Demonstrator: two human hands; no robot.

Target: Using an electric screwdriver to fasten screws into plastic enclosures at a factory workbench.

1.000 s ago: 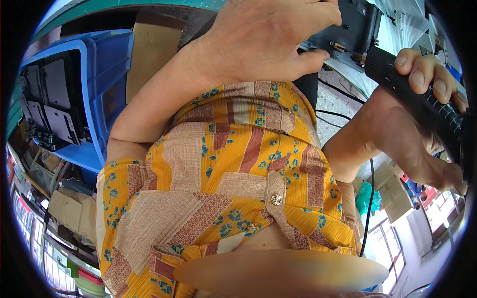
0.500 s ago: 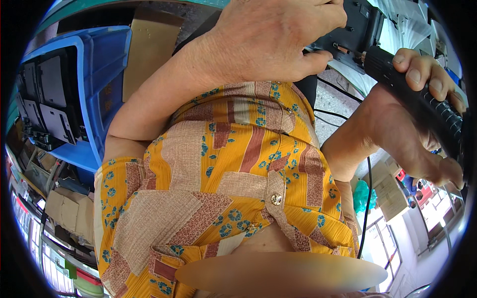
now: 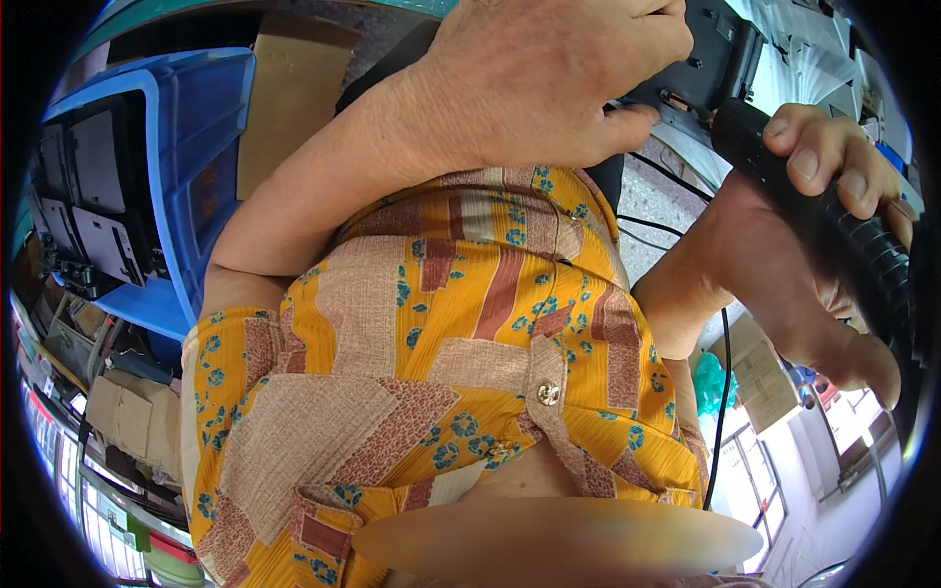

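Note:
My right hand [image 3: 804, 225] is wrapped round a black electric screwdriver [image 3: 755, 137], its fingers over the ribbed body and the thumb lower down. The screwdriver lies tilted, and its front end meets a black plastic housing [image 3: 701, 54] at the top right. A small copper-coloured piece [image 3: 674, 100] shows on the housing just beyond the screwdriver's nose; only a short bit of the tip is visible. Bent across from the left, my left hand [image 3: 559, 78] grips the housing's near side with its thumb and curled fingers. Its fingertips are partly cut off by the upper edge.
A blue crate [image 3: 201, 147] at the left holds several black and grey panels [image 3: 103, 162]. Brown cardboard [image 3: 294, 98] stands beside it. Clear plastic bags [image 3: 799, 59] lie past the housing. A black cable [image 3: 723, 392] hangs at my right, near a cardboard box [image 3: 760, 377].
The screwdriver has shifted slightly left toward the housing, and less of its bit shows. My right hand has moved with it. My left hand stays nearly in place on the housing.

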